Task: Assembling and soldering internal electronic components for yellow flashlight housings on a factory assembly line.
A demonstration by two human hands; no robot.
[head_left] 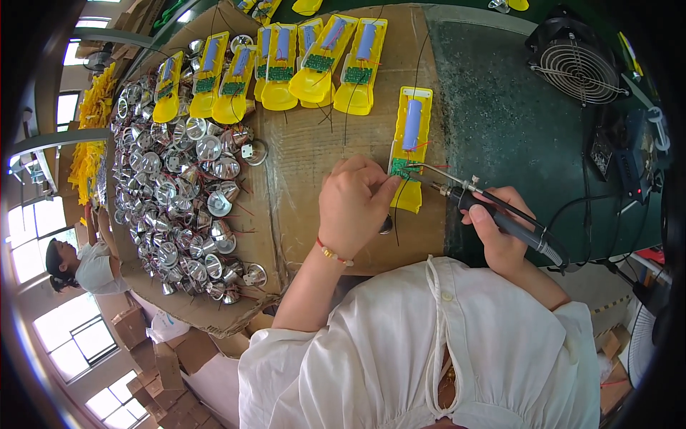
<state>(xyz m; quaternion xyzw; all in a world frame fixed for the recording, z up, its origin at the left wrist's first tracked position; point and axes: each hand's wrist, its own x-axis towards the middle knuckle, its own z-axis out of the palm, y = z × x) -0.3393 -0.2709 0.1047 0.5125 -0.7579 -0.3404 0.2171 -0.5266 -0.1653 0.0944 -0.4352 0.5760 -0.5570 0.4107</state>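
A yellow plastic torch housing [408, 201] lies before me on the cardboard, with a blue cylindrical battery [412, 124] and a small green circuit board [404, 169] inside. My left hand [354, 200] is closed in a pinch at the board's left edge; what its fingertips hold is hidden. A thin black wire runs down from near them. My right hand [504, 232] grips a black soldering iron [493, 211] with a thin metal guide tube alongside. The iron's tip and the tube's end are over the board, close to my left fingertips; contact cannot be made out.
Several similar yellow housings [279, 93] stand in a row at the back. Many silver reflector cups [168, 207] with wires are heaped at left. A fan [577, 70] and a blue soldering station [625, 175] are at right. Another person [89, 264] is at far left.
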